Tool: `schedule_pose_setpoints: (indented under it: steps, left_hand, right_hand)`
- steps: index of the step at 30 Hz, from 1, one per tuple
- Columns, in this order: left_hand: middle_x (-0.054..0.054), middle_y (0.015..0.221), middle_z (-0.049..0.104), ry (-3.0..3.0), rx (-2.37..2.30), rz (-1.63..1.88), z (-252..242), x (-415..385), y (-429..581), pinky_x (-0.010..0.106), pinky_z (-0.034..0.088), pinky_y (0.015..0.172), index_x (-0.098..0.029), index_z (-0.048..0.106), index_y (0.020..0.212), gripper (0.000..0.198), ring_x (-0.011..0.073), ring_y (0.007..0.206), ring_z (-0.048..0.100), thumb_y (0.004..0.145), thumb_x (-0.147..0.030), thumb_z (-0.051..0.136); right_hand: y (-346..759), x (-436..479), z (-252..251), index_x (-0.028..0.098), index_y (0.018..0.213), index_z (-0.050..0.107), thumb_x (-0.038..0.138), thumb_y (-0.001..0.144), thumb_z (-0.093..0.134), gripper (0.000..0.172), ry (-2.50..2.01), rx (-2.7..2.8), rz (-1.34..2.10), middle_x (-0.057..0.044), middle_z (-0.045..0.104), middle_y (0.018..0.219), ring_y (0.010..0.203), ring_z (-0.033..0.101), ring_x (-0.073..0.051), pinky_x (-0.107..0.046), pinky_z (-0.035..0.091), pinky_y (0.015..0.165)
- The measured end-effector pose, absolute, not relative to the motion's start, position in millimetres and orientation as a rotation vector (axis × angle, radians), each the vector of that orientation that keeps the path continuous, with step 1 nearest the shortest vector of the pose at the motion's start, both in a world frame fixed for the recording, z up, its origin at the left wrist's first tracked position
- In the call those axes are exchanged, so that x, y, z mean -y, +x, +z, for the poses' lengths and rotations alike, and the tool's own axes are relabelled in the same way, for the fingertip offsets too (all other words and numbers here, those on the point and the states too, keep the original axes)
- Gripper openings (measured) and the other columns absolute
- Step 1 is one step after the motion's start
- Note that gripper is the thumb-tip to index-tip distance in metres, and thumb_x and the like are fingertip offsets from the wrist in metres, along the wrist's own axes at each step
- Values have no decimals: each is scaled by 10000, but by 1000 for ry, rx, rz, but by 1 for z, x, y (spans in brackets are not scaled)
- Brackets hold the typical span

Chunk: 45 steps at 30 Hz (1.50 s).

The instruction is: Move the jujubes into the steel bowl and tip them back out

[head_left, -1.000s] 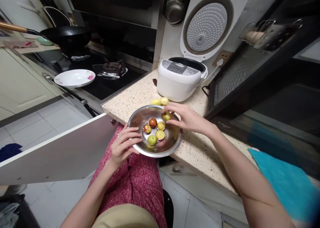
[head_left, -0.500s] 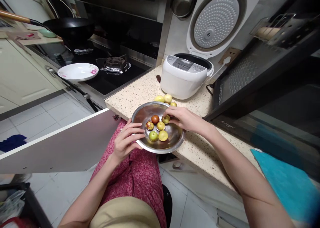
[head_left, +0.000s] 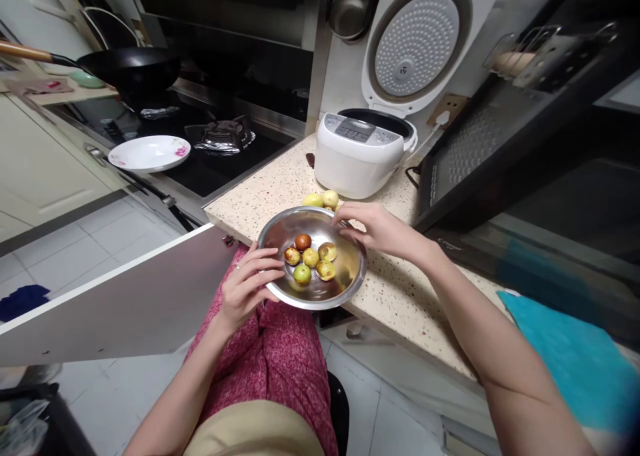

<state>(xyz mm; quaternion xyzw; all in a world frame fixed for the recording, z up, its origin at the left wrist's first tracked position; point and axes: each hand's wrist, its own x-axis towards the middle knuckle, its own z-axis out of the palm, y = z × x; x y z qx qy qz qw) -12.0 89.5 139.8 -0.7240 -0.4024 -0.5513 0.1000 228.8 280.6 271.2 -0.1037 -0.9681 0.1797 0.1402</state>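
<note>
A stainless steel bowl [head_left: 350, 289] rests over my lap at the counter's edge, with several green, yellow and brown jujubes [head_left: 310, 258] in its bottom. My left hand [head_left: 247, 283] grips its left rim, fingers over the inside wall and thumb below. Over the far right rim hovers my right hand [head_left: 373, 226], its fingers bent and apart with nothing visible between them. More pale green jujubes [head_left: 321, 199] lie on the counter just behind the bowl, partly hidden by the rim and my right hand.
A white rice cooker [head_left: 357, 153] with its lid up stands behind the bowl. The stove at left holds a floral plate [head_left: 150, 153] and a black wok [head_left: 130, 69]. An open cabinet door [head_left: 125, 303] juts out left. A teal cloth [head_left: 565, 356] lies right.
My right hand has let go of a jujube inside the bowl and risen to the far right rim. The left hand stays on the bowl. The view has shifted slightly.
</note>
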Motion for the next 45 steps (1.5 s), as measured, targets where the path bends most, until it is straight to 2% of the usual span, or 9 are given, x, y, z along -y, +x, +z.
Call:
schedule_pose_setpoints:
  steps: [7,17,22,31,35,38,40,42,45]
  left_hand:
    - [81,973,766,-2184,1181,-1558,146,-85,-28,521,537,1130,-187,760,1102,332,270,1147,734,1001,-467,614]
    - [100,966,755,-2181,1182,-1480,151,-72,-59,563,543,1114,-179,777,1113,324,297,1111,742,1002,-444,626]
    - [104,965,747,-2141,1212,-1481,152,-66,-72,576,540,1109,-173,782,1092,323,311,1095,738,983,-450,654]
    - [94,994,756,-2099,1241,-1496,149,-64,-73,595,531,1116,-200,781,1099,341,317,1104,736,977,-491,649]
    - [112,1069,753,-2091,1281,-1539,149,-65,-72,601,520,1118,-205,776,1110,343,324,1153,716,991,-489,628]
    - [116,1076,754,-2075,1293,-1554,149,-65,-68,546,562,1046,-202,776,1084,333,321,1158,710,990,-487,631]
    - [121,1084,758,-2063,1292,-1560,150,-65,-65,513,578,999,-198,775,1070,337,325,1170,706,991,-491,628]
    - [131,1121,760,-2058,1298,-1568,151,-65,-62,505,577,993,-193,774,1074,349,331,1197,697,999,-494,615]
    - [142,1184,755,-2070,1303,-1580,150,-66,-59,513,567,1028,-189,770,1096,354,337,1242,682,1005,-489,605]
  right_hand:
    - [244,-290,288,187,996,690,123,934,600,127,-485,2697,387,-84,734,1023,937,681,-235,-362,488,839]
    - [243,-301,274,186,1016,721,44,891,601,224,-703,2785,332,-87,748,1038,939,680,-237,-370,481,801]
    - [240,-301,269,193,988,728,40,876,631,213,-726,2832,320,-86,752,1049,924,679,-237,-362,470,762]
    - [226,-291,250,217,1231,702,85,933,640,331,-614,2879,380,-101,723,1187,1005,671,-240,-357,476,797]
    - [228,-295,248,209,1113,715,113,950,631,207,-596,2850,487,-88,722,1141,977,664,-223,-347,475,799]
    - [228,-299,248,191,977,702,100,915,663,117,-588,2780,644,-64,727,1038,929,658,-202,-333,474,794]
    - [227,-301,246,185,928,685,71,883,670,123,-588,2745,737,-46,725,977,887,658,-188,-321,472,775]
    - [226,-302,242,182,939,674,67,857,685,141,-591,2719,799,-42,721,972,871,656,-184,-315,474,767]
    - [224,-304,236,185,1034,676,121,851,724,200,-574,2715,819,-66,714,1068,915,650,-195,-322,484,791]
